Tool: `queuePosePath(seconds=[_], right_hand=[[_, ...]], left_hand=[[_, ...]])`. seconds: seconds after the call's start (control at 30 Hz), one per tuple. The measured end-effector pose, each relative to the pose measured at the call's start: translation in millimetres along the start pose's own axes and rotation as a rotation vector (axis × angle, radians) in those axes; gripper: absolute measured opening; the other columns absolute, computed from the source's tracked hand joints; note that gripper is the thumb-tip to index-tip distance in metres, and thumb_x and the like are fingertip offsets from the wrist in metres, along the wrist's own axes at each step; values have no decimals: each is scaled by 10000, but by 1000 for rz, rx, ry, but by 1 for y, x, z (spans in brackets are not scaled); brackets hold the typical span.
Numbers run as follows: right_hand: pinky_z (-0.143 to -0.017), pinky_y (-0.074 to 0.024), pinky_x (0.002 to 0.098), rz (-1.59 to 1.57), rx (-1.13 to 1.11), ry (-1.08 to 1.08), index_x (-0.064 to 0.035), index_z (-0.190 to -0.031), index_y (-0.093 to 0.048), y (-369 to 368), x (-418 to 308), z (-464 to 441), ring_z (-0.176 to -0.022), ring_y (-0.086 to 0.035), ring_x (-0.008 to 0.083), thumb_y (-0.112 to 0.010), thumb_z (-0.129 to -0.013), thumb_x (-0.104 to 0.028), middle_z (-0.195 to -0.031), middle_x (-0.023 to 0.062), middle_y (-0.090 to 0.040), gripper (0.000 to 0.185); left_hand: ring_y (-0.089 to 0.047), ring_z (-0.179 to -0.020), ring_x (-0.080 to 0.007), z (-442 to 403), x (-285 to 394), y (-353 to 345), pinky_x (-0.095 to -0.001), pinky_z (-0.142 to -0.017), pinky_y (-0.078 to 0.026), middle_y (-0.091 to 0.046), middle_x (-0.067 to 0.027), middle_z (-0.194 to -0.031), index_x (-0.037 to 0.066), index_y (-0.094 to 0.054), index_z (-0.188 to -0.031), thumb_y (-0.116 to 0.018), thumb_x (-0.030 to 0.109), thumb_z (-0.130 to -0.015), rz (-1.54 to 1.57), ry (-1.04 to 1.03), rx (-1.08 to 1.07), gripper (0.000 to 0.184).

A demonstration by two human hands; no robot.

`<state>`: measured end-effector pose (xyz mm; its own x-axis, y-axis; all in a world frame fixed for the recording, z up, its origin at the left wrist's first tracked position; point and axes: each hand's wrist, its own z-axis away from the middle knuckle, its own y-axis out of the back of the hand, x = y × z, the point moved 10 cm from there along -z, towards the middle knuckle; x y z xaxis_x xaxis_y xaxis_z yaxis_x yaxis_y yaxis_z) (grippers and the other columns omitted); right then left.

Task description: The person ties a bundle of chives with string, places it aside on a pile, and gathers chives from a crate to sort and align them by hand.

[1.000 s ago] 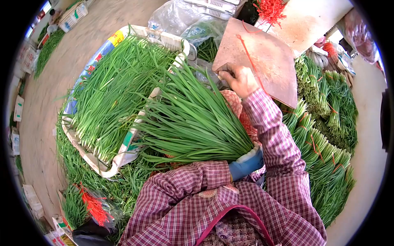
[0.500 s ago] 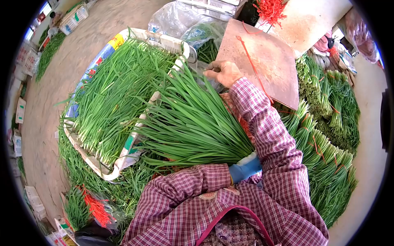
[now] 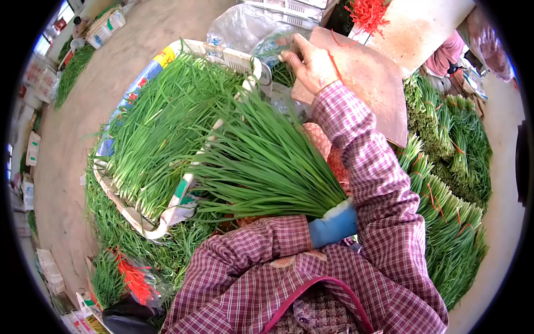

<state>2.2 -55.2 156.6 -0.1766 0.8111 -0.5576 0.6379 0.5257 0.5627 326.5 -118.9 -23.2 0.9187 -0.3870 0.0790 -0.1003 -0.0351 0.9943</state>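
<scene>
My left hand (image 3: 334,224), in a blue and white glove, is closed round the stem end of a large bunch of garlic chives (image 3: 278,161). The long green leaves fan out up and to the left, partly over the rim of a white crate (image 3: 161,229). My bare right hand (image 3: 312,65) is raised beyond the bunch, over the corner of a reddish-brown board (image 3: 361,83). Its thumb and forefinger are apart. The fingertips are smeared by motion beside a clear plastic bag (image 3: 239,28); a blurred bit of green shows near them.
Loose chives (image 3: 167,106) fill the crate on the left, and more lie on the floor beneath it. Tied bundles (image 3: 445,222) are stacked at right. Red ties hang in a bunch (image 3: 368,15) at the top and another (image 3: 135,281) at lower left.
My right hand has moved up and away from the bunch's leaf tips, and its thumb and forefinger have spread. My left hand still grips the bunch. The view has shifted slightly.
</scene>
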Motion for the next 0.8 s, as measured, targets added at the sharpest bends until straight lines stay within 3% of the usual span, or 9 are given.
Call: queuePosePath(seconds=[0.07,0.13,0.27,0.37,0.43,0.5,0.6,0.73,0.8], right_hand=[[-809,-512,414,-74,-228,-54,-194,-1226,-578,-1,-1,-5,-925,-655,356,-598,-899,-255,-1050,187,-665,333],[-854,-504,400,-144,-254,-107,-195,-1264,-560,9,-1,-5,-969,-650,324,-581,-917,-301,-1058,175,-669,363],[-1021,-415,380,-493,-389,-78,-164,-1396,-436,1,-18,6,-1179,-546,235,-545,-936,-447,-1222,171,-596,551],[-1068,-365,398,-700,-594,24,-128,-1473,-265,-28,-54,28,-1246,-484,256,-589,-901,-480,-1391,181,-464,746],[-1056,-375,414,-642,-626,17,-118,-1477,-246,-44,-72,44,-1230,-500,273,-648,-866,-447,-1375,184,-483,802],[-1013,-414,422,-519,-565,89,-107,-1472,-254,-49,-87,57,-1183,-543,292,-700,-834,-407,-1353,190,-503,835],[-909,-456,446,-236,-599,-34,-34,-1282,-474,-60,-58,76,-1042,-587,403,-690,-809,-253,-1081,266,-621,565],[-864,-477,456,149,-696,-213,-85,-1236,-542,-59,7,96,-990,-616,383,-662,-816,-280,-1003,217,-661,478],[-903,-502,378,158,-685,-346,-134,-1273,-541,-51,39,102,-987,-654,275,-619,-884,-259,-1056,111,-690,416]], left_hand=[[-604,-919,-176,15,-20,60,-330,-807,-434,-653,-9,-972,151,-629,-1053,-640,171,-797,75,98,71,257],[-648,-705,-161,41,-58,129,-260,-557,-519,-665,-14,-780,140,-643,-882,-721,90,-718,184,221,217,189],[-596,-783,-182,176,-186,238,-337,-701,-497,-607,-22,-829,108,-574,-1020,-671,152,-760,787,392,790,281],[-558,-841,-199,284,-257,296,-395,-809,-481,-564,-28,-866,84,-523,-1123,-634,199,-792,1281,50,1285,367],[-532,-880,-210,340,-271,334,-433,-881,-470,-535,-32,-890,68,-489,-1192,-610,230,-813,1291,-114,1422,429],[-486,-876,-179,385,-268,362,-394,-947,-383,-497,-8,-878,86,-511,-1097,-657,210,-779,1163,-100,1588,371],[-486,-899,-186,434,-266,377,-396,-953,-382,-494,-24,-870,80,-535,-1002,-662,248,-763,1083,-84,1648,318],[-485,-936,-231,469,-269,377,-402,-963,-383,-509,-73,-879,70,-521,-894,-635,278,-775,1075,32,1670,265],[-483,-959,-265,490,-276,370,-412,-959,-390,-520,-99,-895,67,-520,-898,-622,293,-791,1004,161,1781,270]])
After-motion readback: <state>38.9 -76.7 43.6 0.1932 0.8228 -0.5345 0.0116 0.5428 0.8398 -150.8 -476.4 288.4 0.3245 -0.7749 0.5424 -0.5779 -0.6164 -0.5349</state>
